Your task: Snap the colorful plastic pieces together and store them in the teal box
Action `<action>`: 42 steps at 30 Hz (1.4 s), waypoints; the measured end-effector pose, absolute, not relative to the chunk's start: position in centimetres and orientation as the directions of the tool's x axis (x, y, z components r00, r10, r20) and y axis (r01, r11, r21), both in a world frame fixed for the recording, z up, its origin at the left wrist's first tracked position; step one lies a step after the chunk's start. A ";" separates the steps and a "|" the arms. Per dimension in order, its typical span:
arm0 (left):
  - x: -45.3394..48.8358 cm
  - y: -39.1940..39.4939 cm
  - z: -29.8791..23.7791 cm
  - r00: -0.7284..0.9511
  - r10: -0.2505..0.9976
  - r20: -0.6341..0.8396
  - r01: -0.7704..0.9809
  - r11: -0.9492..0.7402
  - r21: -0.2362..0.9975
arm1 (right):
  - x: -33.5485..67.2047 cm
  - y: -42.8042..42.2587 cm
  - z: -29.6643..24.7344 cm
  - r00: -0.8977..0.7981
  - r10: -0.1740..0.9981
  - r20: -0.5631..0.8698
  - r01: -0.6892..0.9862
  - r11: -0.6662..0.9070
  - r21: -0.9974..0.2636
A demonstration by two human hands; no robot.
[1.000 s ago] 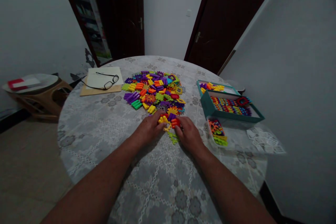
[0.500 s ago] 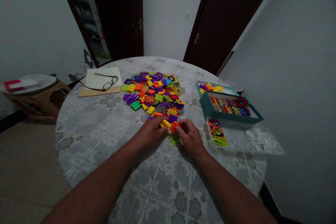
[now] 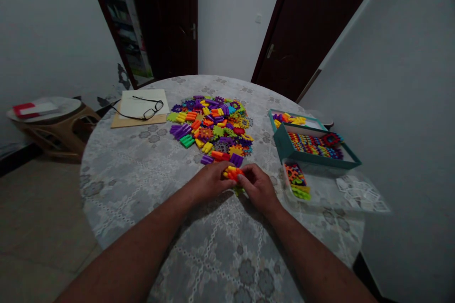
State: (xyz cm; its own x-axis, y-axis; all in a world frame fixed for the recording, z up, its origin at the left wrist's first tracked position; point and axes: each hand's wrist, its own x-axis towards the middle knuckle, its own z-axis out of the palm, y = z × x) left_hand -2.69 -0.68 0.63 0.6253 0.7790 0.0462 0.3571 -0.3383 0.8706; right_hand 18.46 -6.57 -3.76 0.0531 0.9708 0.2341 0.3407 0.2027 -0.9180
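My left hand [image 3: 212,181] is closed on a yellow plastic connector piece [image 3: 231,168], gripped between thumb and fingers. From the other side, my right hand [image 3: 259,186] pinches an orange-red plastic connector piece [image 3: 234,174]. The two pieces touch and overlap, and the fingers partly hide both. Below them, a green gear piece [image 3: 239,191] shows on the table, mostly covered by the hands. Just beyond my fingers lie a purple piece [image 3: 236,159] and an orange-and-red piece [image 3: 220,155].
A pile of colourful gears and connectors [image 3: 213,128] covers the table's middle. Eyeglasses [image 3: 149,113] rest on paper and a board at left. At right stand a green box [image 3: 313,158], its lid [image 3: 314,123], a clear tub [image 3: 287,184] and white pieces [image 3: 359,191].
The orange-red piece and the yellow piece have come closer together and now overlap. My hands have drawn nearer each other, and the whole view has shifted slightly.
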 end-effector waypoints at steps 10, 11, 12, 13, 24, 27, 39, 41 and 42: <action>-4.1 0.1 0.9 0.620 0.773 0.135 0.537 -0.543 0.645 | 19.2 -5.1 -3.8 0.016 0.866 0.499 0.665 0.364 -0.652; -4.1 0.1 0.8 0.624 0.770 0.130 0.549 -0.551 0.628 | 19.3 -4.9 -4.0 0.001 0.858 0.514 0.708 0.362 -0.606; -4.1 0.0 0.7 0.632 0.765 0.121 0.561 -0.560 0.610 | 19.4 -4.8 -4.2 -0.017 0.851 0.525 0.747 0.360 -0.559; -4.0 -0.1 0.6 0.642 0.759 0.109 0.571 -0.568 0.592 | 19.4 -4.6 -4.4 -0.038 0.846 0.532 0.779 0.358 -0.515; -3.8 -0.3 0.4 0.704 0.706 0.078 0.557 -0.617 0.556 | 18.0 -2.1 -4.2 0.058 0.894 0.444 0.823 0.209 -0.528; -3.8 0.0 -0.1 0.705 0.701 0.106 0.540 -0.627 0.561 | 17.9 -2.2 -4.1 0.105 0.891 0.442 0.745 0.224 -0.628; -3.5 0.1 -0.3 0.597 0.797 0.091 0.594 -0.515 0.619 | 18.9 -4.1 -2.8 0.023 0.887 0.462 0.710 0.311 -0.632; -3.3 0.0 -0.3 0.584 0.808 0.072 0.616 -0.499 0.610 | 19.4 -4.3 -2.4 0.028 0.899 0.437 0.705 0.292 -0.646; -3.3 -0.1 -0.3 0.585 0.809 0.060 0.618 -0.492 0.613 | 19.7 -4.4 -2.3 0.036 0.904 0.427 0.701 0.281 -0.655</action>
State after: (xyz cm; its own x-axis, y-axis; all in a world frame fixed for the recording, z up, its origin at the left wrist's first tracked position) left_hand -3.30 -0.07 -0.31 0.5848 0.8090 0.0599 0.6178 -0.4920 0.6134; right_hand 19.66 -4.42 -2.26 0.0361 0.9036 0.4268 0.7015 0.2813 -0.6549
